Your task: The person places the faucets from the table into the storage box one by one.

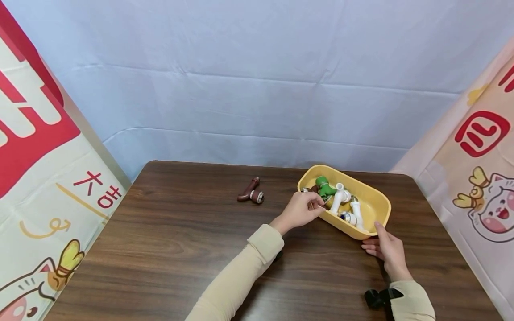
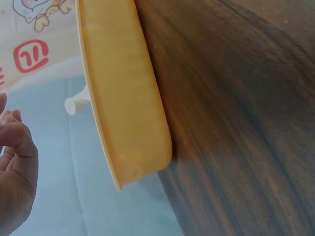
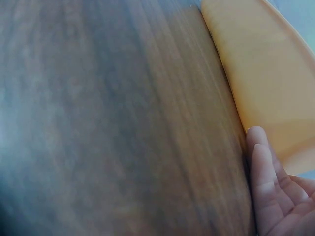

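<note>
A yellow plastic bin stands at the back right of the table, holding several pipe fittings. Among them are a green fitting, a white tee fitting and a white pipe piece. My left hand reaches over the bin's near left rim, fingers bent beside the fittings; I cannot tell whether they pinch one. At the near right corner my right hand holds the bin, thumb at the rim and fingers low against the outer wall.
A brown tee-shaped pipe fitting lies on the dark wooden table, left of the bin. Behind the table hangs a pale blue cloth, with printed banners on either side. A black strap is round the right wrist.
</note>
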The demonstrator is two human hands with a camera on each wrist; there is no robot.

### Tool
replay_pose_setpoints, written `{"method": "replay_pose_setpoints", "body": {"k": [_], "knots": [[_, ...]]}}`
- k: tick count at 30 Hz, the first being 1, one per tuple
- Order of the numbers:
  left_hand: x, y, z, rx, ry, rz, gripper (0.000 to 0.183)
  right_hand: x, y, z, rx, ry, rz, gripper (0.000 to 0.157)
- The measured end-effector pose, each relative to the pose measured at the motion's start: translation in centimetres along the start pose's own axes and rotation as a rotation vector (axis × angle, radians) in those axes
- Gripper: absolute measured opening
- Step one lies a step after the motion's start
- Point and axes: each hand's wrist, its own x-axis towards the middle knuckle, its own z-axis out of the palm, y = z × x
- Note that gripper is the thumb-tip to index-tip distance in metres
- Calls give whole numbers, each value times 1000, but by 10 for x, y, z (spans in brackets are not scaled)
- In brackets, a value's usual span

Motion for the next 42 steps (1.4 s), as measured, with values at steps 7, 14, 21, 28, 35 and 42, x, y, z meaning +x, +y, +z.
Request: {"method": "replay_pose_setpoints", "body": {"k": [7,14,21,28,35,42], "knots": [[-8,-9,-4,-43,48,-7,11,0,1,0,-8,-1,-9,85],[-15,-17,-12,-93,85,-45,12,1,1,0,-4,-2,-13,83],[-23,-25,-18,-73,110,-77,11,2,3,-1,-6,0,-14,84],[-30,-31,-22,-75,123,-89,10,2,3,0,-7,0,-21,84],[-34,-39,-27,-45,132,-120,15,1,0,1,-12,8,-29,80],[-39,-48,-32,-45,146,-149,15,1,1,1,-10,9,-24,81]]}}
